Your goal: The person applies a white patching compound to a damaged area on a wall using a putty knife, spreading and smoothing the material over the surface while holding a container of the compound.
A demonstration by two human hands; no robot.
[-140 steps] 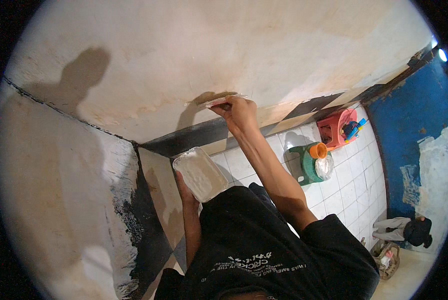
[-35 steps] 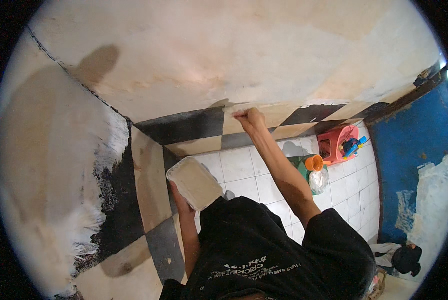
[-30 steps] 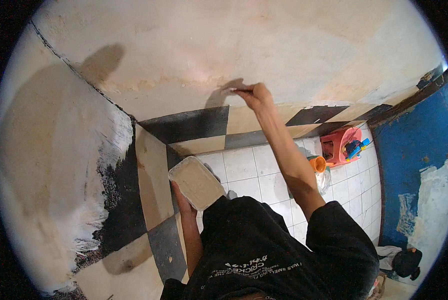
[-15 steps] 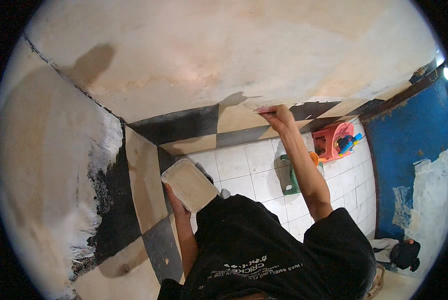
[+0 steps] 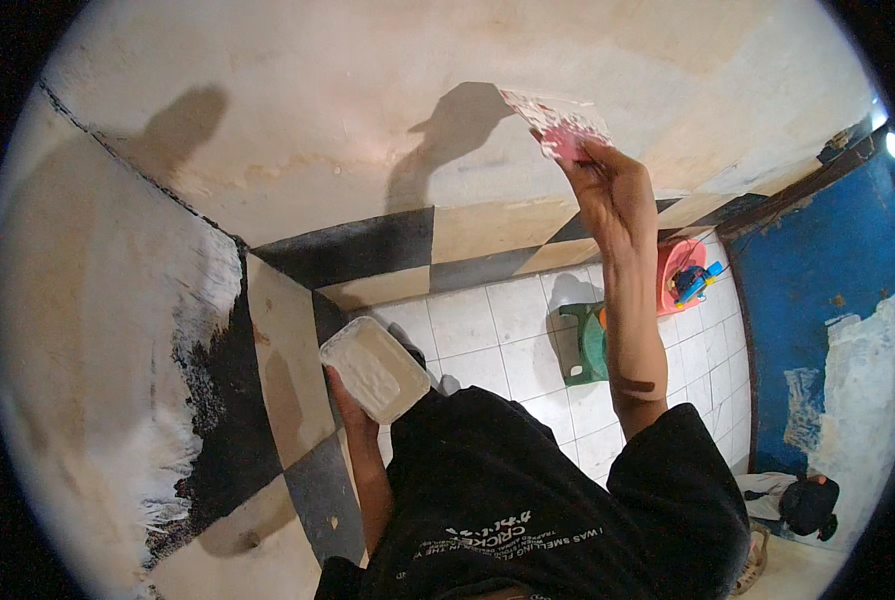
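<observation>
My right hand (image 5: 613, 185) is raised in front of the pale wall (image 5: 318, 110), its fingers closed on a flat pink putty spreader (image 5: 568, 140). White paste coats much of the spreader's blade. Whether the blade touches the wall, I cannot tell. At lower left, my left hand (image 5: 350, 405) grips the side of a rectangular plastic tub (image 5: 409, 408) close to my body. Whitish paste (image 5: 368, 360) lies inside the tub.
Black and cream checks (image 5: 348, 245) run along the wall's foot. A green stool (image 5: 590, 350) and a pink stool or basin (image 5: 673, 275) with tools stand on white floor tiles (image 5: 468, 325). Another person (image 5: 803, 505) is at lower right, near a blue wall (image 5: 798, 260).
My right hand has moved up the wall from the checked band with the spreader, whose paste-covered face now shows. The left hand and tub have hardly moved.
</observation>
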